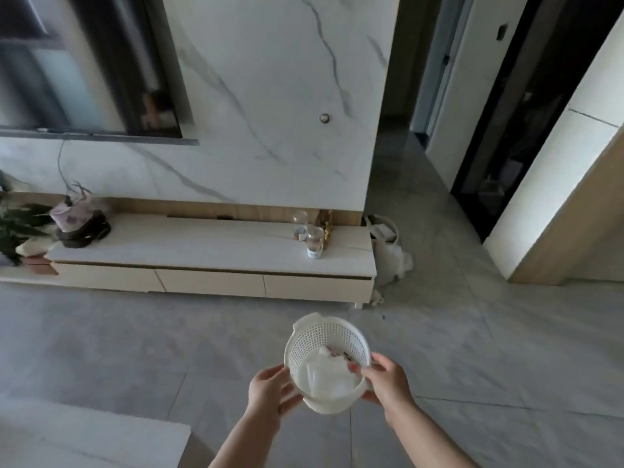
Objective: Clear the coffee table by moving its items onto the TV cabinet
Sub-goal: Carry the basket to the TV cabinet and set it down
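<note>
The single head camera is looking forward and down from standing height, facing the TV cabinet (209,244) and marble wall (270,96) across the floor (135,339). Both hands are showing close at the lower edge, and a counter (84,440) corner is sitting bottom left.

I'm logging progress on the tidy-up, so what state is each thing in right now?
Basket: carried in the air above the floor, holding white crumpled material.
Left hand: grip on the basket's side.
Right hand: grip on the basket's rim, thumb over the edge.
TV cabinet: drawers closed.
Two clear glasses: upright at the cabinet's right end.
Dark pot: on the cabinet's left end.
</note>
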Demonstrator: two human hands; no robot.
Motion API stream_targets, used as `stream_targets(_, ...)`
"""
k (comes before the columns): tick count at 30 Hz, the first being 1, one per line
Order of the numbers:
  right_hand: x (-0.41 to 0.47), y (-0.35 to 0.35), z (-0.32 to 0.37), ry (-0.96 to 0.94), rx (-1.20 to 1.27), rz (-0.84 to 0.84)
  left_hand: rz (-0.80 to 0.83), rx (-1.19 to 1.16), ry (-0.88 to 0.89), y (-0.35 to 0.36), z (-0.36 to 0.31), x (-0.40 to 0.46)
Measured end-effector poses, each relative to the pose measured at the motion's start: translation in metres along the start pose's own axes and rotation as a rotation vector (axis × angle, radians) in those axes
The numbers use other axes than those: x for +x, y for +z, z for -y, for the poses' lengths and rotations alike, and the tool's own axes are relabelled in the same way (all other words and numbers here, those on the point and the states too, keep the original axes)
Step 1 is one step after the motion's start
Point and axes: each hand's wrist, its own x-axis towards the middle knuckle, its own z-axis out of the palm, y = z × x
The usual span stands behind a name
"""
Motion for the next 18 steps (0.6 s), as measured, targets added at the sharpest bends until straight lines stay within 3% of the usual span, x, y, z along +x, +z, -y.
stream_targets(9, 0.127, 0.005, 0.07, 0.016, 0.06, -0.094, 0.042, 0.129, -0.002, 0.09, -0.088, 0.116)
stream_targets(18, 0.289, -0.004, 0.136, 0.005, 0.031, -0.014, -0.033, 0.072, 0.011, 0.188, -0.143, 0.221)
